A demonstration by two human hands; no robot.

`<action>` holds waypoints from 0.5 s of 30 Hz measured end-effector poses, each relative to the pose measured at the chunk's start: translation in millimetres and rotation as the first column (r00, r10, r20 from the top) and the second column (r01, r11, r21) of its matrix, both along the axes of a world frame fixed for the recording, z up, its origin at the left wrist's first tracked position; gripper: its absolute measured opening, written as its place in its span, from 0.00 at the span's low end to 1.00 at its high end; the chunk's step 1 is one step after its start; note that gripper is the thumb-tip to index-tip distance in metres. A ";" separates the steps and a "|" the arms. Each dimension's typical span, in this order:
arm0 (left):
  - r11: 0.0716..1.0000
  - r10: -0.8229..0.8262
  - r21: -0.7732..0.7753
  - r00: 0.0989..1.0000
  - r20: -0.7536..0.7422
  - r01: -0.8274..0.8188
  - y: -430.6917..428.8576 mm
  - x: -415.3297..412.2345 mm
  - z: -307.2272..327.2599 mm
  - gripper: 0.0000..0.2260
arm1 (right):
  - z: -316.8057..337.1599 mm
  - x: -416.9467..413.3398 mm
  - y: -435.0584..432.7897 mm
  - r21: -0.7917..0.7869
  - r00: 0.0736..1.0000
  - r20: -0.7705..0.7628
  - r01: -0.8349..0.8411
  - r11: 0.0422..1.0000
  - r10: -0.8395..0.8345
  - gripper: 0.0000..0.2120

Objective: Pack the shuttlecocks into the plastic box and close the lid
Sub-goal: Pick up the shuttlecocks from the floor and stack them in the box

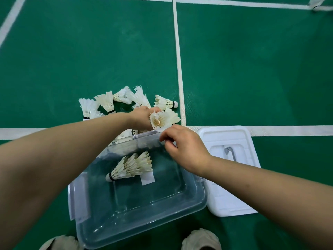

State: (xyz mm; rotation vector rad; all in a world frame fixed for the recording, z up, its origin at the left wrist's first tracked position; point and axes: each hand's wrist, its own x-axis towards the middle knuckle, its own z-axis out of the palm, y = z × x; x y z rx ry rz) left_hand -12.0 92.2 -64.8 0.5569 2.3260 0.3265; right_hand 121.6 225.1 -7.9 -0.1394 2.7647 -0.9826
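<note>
Packing is barely begun. One nested stack of shuttlecocks (133, 166) lies in the plastic box (153, 195), which sits on the green court floor (252, 78). The left grip (142, 119) clasps another shuttlecock (164, 120) just beyond the box's far rim. The right grip (185, 147) seems to pinch that rim, though its fingertips are partly hidden. A loose pile (108, 101) waits on the floor behind. The white lid (232, 138) lies off, touching the box's right side. Nothing blocks the box mouth except the arms crossing it.
</note>
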 end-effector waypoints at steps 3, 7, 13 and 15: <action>0.997 -0.059 -0.055 0.998 -0.027 0.057 0.5 -3.0 2.7 0.07 | -0.9 1.0 1.6 0.006 1.000 -0.004 -0.012 1.000 0.012 0.09; 0.977 -0.162 -0.140 0.987 -0.002 0.160 -8.6 -9.0 3.0 0.11 | -1.2 1.4 2.5 0.004 1.000 -0.003 -0.023 1.000 0.023 0.09; 0.985 -0.171 -0.044 0.980 -0.100 0.167 -17.1 -8.7 10.4 0.19 | -0.9 2.1 3.1 0.002 1.000 -0.001 -0.030 1.000 0.030 0.09; 0.986 -0.169 -0.029 0.978 -0.120 0.167 -19.1 -8.3 10.0 0.20 | -0.9 2.1 3.4 0.003 1.000 0.004 -0.030 1.000 0.030 0.09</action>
